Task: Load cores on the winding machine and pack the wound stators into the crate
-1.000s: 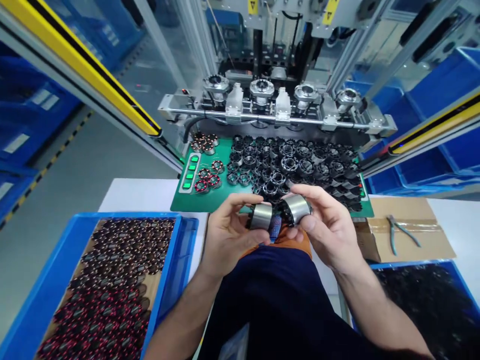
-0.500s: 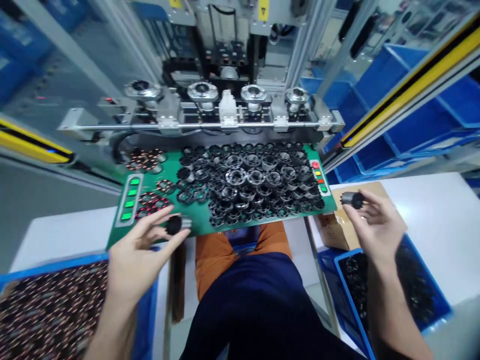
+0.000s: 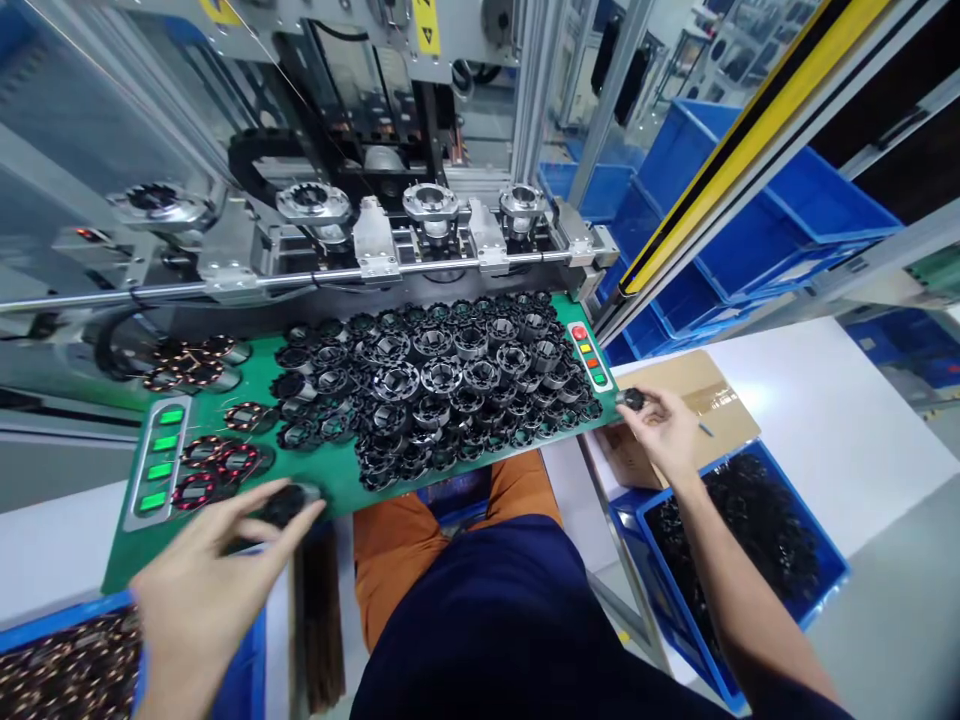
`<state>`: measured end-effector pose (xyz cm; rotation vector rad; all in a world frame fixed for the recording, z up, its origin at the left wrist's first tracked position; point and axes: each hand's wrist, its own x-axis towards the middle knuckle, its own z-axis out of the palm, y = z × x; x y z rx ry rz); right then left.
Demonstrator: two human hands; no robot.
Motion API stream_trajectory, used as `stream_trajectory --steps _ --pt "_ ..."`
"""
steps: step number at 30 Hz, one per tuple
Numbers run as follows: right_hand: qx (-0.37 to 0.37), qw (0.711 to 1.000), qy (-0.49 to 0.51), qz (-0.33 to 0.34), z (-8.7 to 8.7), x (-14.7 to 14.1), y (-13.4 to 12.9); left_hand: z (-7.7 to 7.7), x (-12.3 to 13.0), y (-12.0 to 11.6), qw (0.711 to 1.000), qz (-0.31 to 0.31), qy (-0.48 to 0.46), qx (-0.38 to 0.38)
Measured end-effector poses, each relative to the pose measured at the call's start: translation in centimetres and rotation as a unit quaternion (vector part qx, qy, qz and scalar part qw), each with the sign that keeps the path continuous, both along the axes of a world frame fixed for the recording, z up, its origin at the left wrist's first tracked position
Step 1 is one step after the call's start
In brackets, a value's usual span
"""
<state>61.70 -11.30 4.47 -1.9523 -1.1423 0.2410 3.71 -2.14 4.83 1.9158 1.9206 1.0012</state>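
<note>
My left hand [image 3: 214, 565] grips a bare black-and-silver motor stator core [image 3: 291, 503] between thumb and fingers, over the front left of the green board [image 3: 259, 385]. In my right hand [image 3: 664, 432] is another stator core [image 3: 632, 399], pinched at the board's right end. Rows of unwound stator cores [image 3: 441, 377], some stacked, cover much of the board. Left of them stand copper-wound stators [image 3: 250, 416]; a second wound group [image 3: 196, 362] sits further back. Whether either held core touches the board I cannot tell.
Behind the board runs a metal rail with round holders [image 3: 430, 201] on a winding machine. Lit green buttons [image 3: 161, 443] and a coloured button panel [image 3: 589, 352] flank the cores. Blue bins hold wound stators [image 3: 67, 668] and black parts [image 3: 739, 540]. A cardboard box [image 3: 709, 400] stands right.
The camera view has shifted, so the board and machine appear further left. My right hand has come closer to the board's right end. Both hands still hold their stator cores.
</note>
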Motion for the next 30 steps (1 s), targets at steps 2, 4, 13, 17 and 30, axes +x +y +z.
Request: stream_trajectory --steps 2,4,13,17,30 --pt "-0.011 1.000 -0.002 0.015 0.2 -0.1 0.2 -0.2 0.6 0.2 0.999 -0.003 -0.014 -0.031" --pt "-0.009 1.000 -0.001 0.020 0.5 -0.3 0.3 0.0 1.1 0.4 0.997 0.012 -0.050 -0.055" --pt "0.014 0.999 0.009 0.042 2.7 -1.0 -0.5 4.9 1.2 -0.2 0.986 0.036 -0.147 -0.073" --pt "0.016 0.999 0.013 0.028 3.0 -1.0 -1.0 4.9 1.1 -0.8 0.978 0.016 -0.195 -0.070" --pt "-0.019 0.999 -0.040 -0.014 -0.3 -0.6 0.2 0.1 1.3 -1.7 0.999 -0.010 0.037 0.014"
